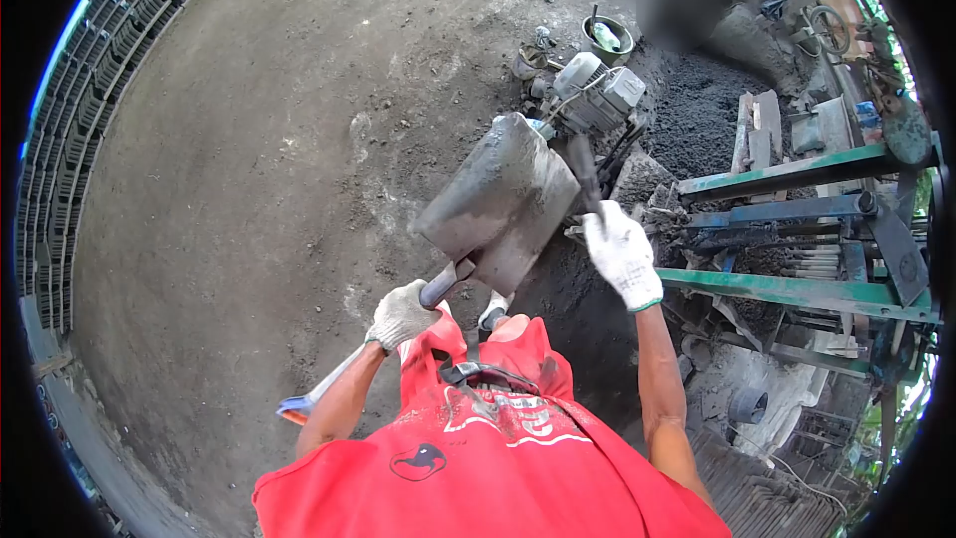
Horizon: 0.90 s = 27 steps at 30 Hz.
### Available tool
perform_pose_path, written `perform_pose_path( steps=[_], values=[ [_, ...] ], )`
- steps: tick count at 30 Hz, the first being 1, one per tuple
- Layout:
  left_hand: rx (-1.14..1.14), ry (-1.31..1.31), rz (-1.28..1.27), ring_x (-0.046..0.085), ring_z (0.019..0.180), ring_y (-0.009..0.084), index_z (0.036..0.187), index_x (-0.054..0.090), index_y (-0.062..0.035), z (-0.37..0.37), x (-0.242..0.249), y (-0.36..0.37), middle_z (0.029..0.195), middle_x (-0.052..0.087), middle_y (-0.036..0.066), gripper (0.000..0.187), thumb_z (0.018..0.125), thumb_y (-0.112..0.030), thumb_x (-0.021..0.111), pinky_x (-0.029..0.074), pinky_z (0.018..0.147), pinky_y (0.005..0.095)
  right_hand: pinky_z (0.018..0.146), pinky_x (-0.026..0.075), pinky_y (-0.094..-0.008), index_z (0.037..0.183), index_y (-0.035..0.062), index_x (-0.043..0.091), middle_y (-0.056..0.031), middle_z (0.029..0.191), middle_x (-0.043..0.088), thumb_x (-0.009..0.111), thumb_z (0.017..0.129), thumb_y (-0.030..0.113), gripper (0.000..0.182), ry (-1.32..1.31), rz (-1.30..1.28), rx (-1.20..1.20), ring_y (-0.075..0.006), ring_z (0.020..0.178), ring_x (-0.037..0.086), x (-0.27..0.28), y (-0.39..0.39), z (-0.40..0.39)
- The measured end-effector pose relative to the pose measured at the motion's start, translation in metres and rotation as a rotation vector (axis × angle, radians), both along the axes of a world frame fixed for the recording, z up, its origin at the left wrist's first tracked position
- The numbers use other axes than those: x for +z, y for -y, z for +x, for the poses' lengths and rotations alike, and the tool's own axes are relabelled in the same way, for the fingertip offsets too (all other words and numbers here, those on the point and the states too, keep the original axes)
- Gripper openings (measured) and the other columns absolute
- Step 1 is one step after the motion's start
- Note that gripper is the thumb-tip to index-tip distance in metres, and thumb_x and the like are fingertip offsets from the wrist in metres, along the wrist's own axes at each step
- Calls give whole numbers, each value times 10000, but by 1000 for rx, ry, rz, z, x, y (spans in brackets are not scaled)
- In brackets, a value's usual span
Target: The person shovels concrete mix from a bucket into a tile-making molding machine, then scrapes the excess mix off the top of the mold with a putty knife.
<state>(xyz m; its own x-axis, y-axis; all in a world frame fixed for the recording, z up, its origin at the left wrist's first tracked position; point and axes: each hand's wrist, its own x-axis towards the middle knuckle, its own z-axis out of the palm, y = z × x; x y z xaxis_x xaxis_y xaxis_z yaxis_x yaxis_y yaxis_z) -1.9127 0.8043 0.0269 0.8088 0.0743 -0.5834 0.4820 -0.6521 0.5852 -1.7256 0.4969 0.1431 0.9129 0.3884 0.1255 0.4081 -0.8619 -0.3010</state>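
Observation:
My left hand [401, 315], in a white knit glove, is closed round the handle of a shovel [498, 194]. The shovel's broad grey blade is raised in front of me, and its shaft runs back past my left forearm to a blue and orange end. On the right, my gloved right hand [619, 251] grips a dark, dirt-coated hand tool [586, 167] whose flat end points away from me, beside the blade's right edge. What kind of tool it is I cannot tell.
An electric motor [602, 95] lies just beyond the blade, with a bucket [607, 35] behind it. Dark wet mix [702, 105] is heaped at the right. A machine frame with green rails [787, 289] stands close by my right arm. Stacked racks [50, 189] line the far left.

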Motion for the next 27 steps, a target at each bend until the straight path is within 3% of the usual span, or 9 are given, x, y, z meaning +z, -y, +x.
perform_pose_path(
  steps=[1, 6, 9, 13, 15, 18, 21, 24, 27],
  values=[
    [16, 1, 145, 725, 868, 396, 1132, 677, -123, 6, 9, 3, 970, 742, 186, 421, 780, -350, 725, 572, 808, 491, 496, 524, -425, 959, 134, 565, -98, 657, 599, 590, 1000, 268, 142, 156, -118, 129, -293, 554, 654, 11, -17, -7],
    [-43, 146, 263, 726, 865, 392, 998, 655, -115, 8, 3, -6, 910, 732, 161, 247, 821, -283, 688, 575, 756, 511, 436, 459, -370, 912, 135, 556, -38, 669, 547, 576, 910, 179, 48, 270, -377, 517, -179, 506, 595, 22, -85, -46],
    [-95, 285, 321, 724, 823, 384, 971, 655, -114, -5, 3, -15, 879, 723, 160, 213, 817, -259, 684, 575, 721, 507, 436, 471, -371, 897, 108, 563, -47, 637, 545, 558, 936, 166, 70, 359, -336, 375, -215, 512, 617, 6, -66, 5],
    [-144, 295, 350, 721, 792, 382, 933, 647, -106, -12, -7, -17, 869, 715, 164, 165, 824, -227, 678, 569, 695, 507, 485, 521, -432, 830, 102, 597, -113, 651, 625, 521, 940, 195, 163, 89, -316, 315, -299, 553, 660, -1, -67, -1],
    [-131, 287, 331, 721, 806, 384, 913, 652, -109, -13, -8, -16, 872, 716, 166, 148, 842, -237, 670, 566, 710, 509, 446, 485, -404, 905, 91, 566, -60, 655, 565, 548, 898, 183, 94, 202, -416, 505, -240, 492, 604, 12, -79, -47],
    [-133, 268, 300, 722, 823, 387, 915, 657, -109, -17, -5, -13, 878, 719, 165, 157, 847, -250, 670, 566, 729, 506, 426, 471, -375, 943, 73, 565, -49, 679, 562, 573, 905, 195, 128, 377, -457, 335, -208, 473, 570, -16, -52, -18],
    [-120, 248, 278, 723, 834, 389, 931, 662, -108, -11, -1, -7, 887, 723, 162, 174, 843, -256, 681, 568, 741, 504, 443, 496, -441, 880, 90, 561, -98, 641, 588, 554, 916, 203, 119, 83, -315, 152, -283, 512, 635, -39, -34, 8],
    [-134, 254, 265, 725, 825, 387, 951, 671, -114, -12, -12, -4, 891, 725, 158, 184, 840, -259, 691, 572, 727, 503, 442, 484, -437, 860, 107, 561, -93, 638, 574, 540, 936, 207, 128, 242, -346, 323, -288, 510, 623, -15, -58, -47],
    [-153, 286, 267, 726, 812, 384, 952, 671, -112, -9, -11, -1, 884, 724, 156, 181, 843, -256, 686, 574, 710, 505, 426, 449, -351, 976, 76, 587, -13, 696, 475, 588, 924, 213, 147, 547, -553, 308, -175, 495, 514, -21, -30, -24]
  ],
)
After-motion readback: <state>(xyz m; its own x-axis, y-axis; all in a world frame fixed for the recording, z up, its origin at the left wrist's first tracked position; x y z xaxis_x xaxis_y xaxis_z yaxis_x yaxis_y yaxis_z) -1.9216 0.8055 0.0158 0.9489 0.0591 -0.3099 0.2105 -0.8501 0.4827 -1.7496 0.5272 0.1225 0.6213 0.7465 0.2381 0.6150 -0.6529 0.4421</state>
